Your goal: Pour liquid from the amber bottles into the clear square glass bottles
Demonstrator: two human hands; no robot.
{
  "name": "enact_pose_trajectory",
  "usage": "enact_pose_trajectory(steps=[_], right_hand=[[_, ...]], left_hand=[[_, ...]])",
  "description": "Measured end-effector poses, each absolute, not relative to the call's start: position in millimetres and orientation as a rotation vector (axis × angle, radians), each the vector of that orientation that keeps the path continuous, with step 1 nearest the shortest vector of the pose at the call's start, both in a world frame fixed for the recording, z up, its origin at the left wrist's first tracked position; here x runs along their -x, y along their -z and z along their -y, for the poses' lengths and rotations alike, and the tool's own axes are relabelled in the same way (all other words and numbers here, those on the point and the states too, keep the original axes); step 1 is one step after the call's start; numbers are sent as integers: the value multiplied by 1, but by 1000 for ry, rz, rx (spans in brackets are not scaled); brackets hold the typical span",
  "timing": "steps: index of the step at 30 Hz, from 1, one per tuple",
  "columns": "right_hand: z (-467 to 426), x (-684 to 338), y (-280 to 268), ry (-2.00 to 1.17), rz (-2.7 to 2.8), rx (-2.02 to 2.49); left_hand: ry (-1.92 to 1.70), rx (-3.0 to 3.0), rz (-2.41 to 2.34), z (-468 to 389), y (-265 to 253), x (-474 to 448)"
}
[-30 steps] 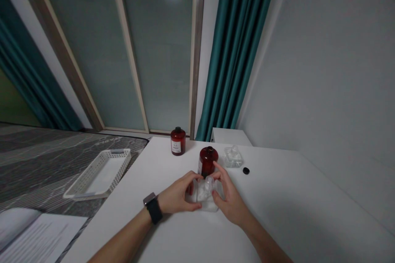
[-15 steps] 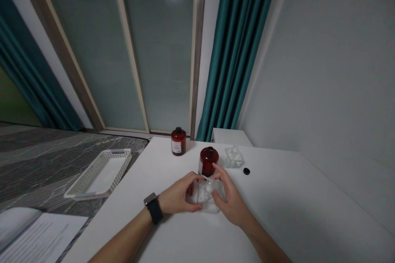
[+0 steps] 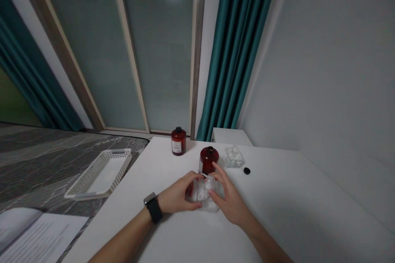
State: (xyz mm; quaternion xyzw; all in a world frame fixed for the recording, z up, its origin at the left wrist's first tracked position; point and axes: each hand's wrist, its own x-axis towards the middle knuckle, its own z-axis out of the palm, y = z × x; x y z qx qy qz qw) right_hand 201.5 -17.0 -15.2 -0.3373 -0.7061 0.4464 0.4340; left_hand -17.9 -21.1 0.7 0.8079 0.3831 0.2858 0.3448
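White table [image 3: 185, 238] below, both hands [image 3: 174, 195] [image 3: 231, 203] curve around a clear container [image 3: 210, 206].

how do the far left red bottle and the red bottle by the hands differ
The far bottle wears a black cap; the near bottle appears uncapped.
The far bottle turns its white label toward the camera; the near bottle shows only a sliver of pale label at its left edge.
The far bottle stands unobstructed, while the right hand partly hides the near bottle.
Both are red, round-shouldered and upright on the white table.
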Motion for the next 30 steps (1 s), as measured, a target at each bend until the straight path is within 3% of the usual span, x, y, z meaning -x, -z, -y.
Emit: enact_pose_trajectory(steps=[4,12,20,30], right_hand=[[17,-203,14,-1183,1749,827],[18,-197,20,-965,1740,989],[18,-198,14,-1188,1729,874],[21,-193,20,-929,1732,1025]], left_hand=[[-718,-2098,-977,21,-1,19],[-766,-2095,-1003,21,1,19],[-694,-2025,-948,17,-1,27],[-747,-2020,-1013,23,4,19]])
